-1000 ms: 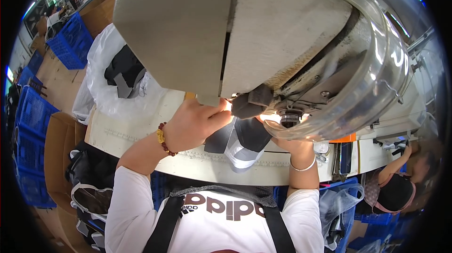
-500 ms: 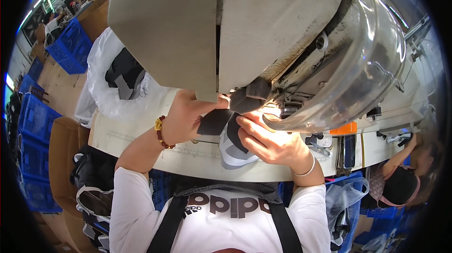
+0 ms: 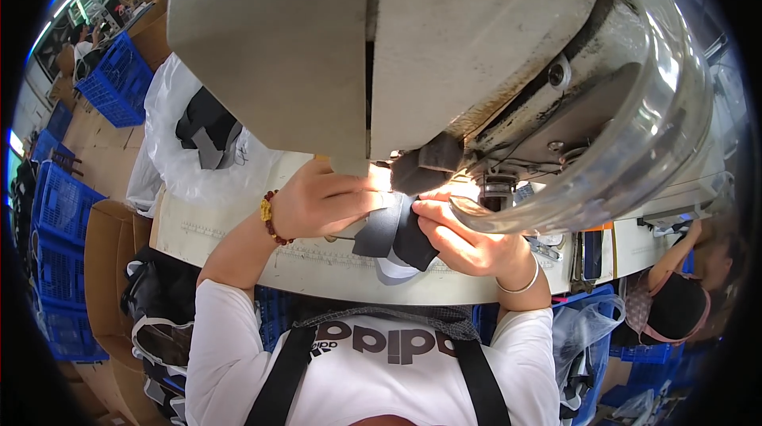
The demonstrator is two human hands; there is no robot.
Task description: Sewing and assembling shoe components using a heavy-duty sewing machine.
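Under the head of a large sewing machine (image 3: 468, 45), both my hands are closed on a layered fabric piece (image 3: 377, 232) in dark grey and black. A pale white-grey part of it (image 3: 394, 269) hangs below, over the table edge side. My left hand (image 3: 321, 200), with a beaded bracelet on the wrist, pinches its upper left edge. Thumb and fingers of my right hand (image 3: 468, 242) press on its right side, beside the clear curved guard (image 3: 556, 216). A dark padded lump (image 3: 429, 166) on the machine hides the needle area.
A white plastic bag (image 3: 178, 144) with dark and grey pieces stands left of the pale worktable (image 3: 206, 239). Further left are an open cardboard box (image 3: 111, 267) and blue crates (image 3: 59, 236). Metal tools (image 3: 546, 247) lie right of my hand. Another person (image 3: 675, 307) sits at right.
The fabric piece has been turned, so more of its dark grey and black layers face up and less of the pale part shows. My left fingers have shifted right along its edge.
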